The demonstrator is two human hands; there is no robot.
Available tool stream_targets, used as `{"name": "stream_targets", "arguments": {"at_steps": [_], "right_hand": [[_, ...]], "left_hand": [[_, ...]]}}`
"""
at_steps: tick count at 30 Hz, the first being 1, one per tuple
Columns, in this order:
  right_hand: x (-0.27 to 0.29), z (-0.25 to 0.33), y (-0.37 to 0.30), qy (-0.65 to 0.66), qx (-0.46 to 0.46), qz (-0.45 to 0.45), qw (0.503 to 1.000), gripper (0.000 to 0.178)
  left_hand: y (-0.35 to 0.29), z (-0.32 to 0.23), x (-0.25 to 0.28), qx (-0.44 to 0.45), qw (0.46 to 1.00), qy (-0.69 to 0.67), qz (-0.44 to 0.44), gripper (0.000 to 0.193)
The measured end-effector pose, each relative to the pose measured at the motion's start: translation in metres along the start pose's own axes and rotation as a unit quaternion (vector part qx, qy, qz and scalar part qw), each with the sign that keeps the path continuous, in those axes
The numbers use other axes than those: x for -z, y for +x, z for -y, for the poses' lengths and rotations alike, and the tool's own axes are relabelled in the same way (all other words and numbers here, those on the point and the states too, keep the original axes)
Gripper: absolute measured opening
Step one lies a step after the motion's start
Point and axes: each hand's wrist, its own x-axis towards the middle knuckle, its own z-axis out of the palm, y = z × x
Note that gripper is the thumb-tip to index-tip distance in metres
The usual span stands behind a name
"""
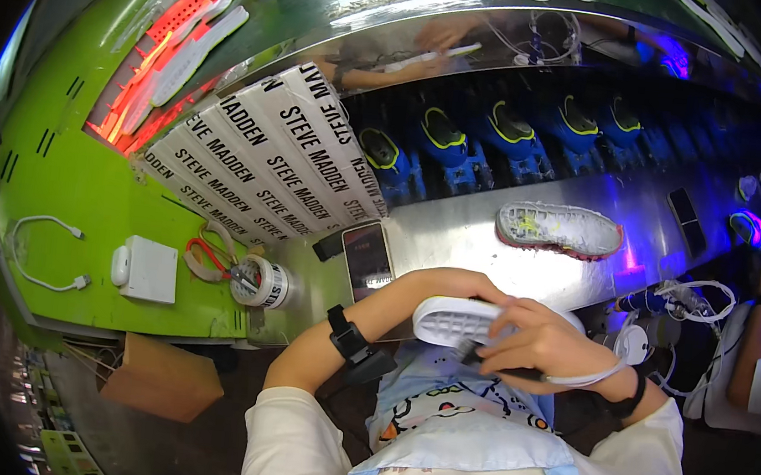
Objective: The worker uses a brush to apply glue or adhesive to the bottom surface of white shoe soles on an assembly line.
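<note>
My left hand [435, 284] grips a white shoe sole [455, 321], held sole-side up in front of my chest. My right hand [540, 340] is closed around a thin dark pen-like tool [470, 351] with a white cord, its tip resting against the sole's edge. A black band sits on each wrist. A second white shoe with a red-edged sole [560, 229] lies on its side on the steel bench [454, 235] just beyond my hands.
A phone [366, 259] lies on the bench next to my left forearm. A tape roll [263, 283], red-handled scissors [207, 257], a white box [148, 268] and a cable lie on the green top. Blue shoe moulds [500, 139] line the back. Another person sits at right [755, 347].
</note>
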Motion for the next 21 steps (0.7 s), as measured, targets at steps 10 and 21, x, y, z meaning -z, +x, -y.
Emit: {"name": "stream_targets", "arguments": {"at_steps": [10, 21], "right_hand": [[-0.020, -0.009, -0.005, 0.324, -0.355, -0.273, 0.833, 0.018], [-0.047, -0.018, 0.013, -0.033, -0.118, -0.295, 0.948, 0.016]], "left_hand": [[0.015, 0.032, -0.070, -0.377, 0.773, -0.468, -0.204, 0.067], [0.020, 0.029, -0.058, -0.470, 0.661, -0.575, -0.106, 0.071]]}}
